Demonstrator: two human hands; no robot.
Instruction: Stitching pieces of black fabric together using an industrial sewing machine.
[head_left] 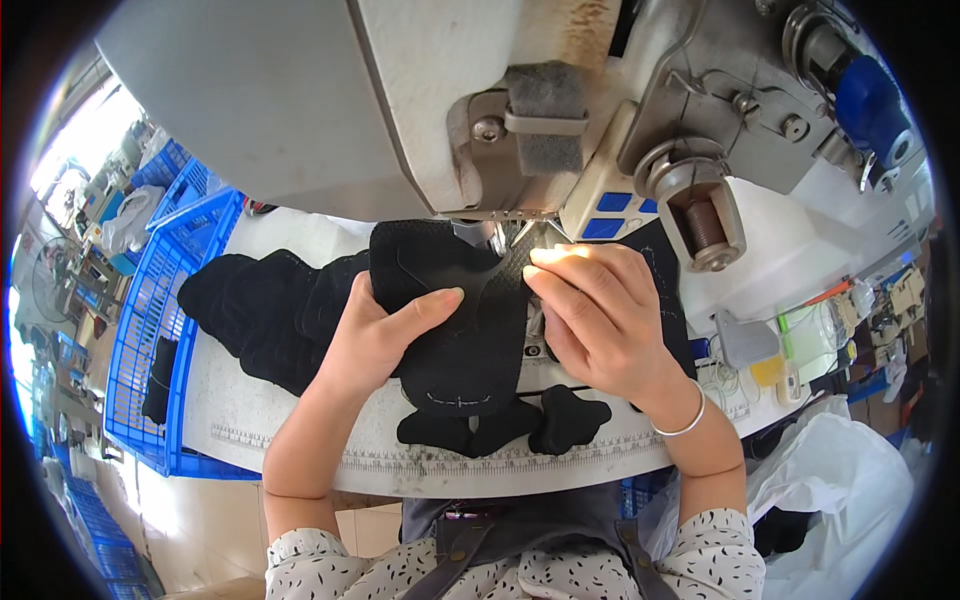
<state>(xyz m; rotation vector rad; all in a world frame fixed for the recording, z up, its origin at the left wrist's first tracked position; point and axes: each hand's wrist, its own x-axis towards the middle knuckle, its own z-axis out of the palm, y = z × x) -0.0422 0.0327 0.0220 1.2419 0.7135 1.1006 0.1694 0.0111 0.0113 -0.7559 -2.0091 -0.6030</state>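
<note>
Between left hand and right hand, the black curved fabric panel is probably light, bendy, best held by edges; left thumb clamps it, right fingertips pinch, can't tell what.

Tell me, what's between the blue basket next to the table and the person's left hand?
A pile of black cloth pieces lies between the blue basket and the left hand. The head view shows it.
</note>
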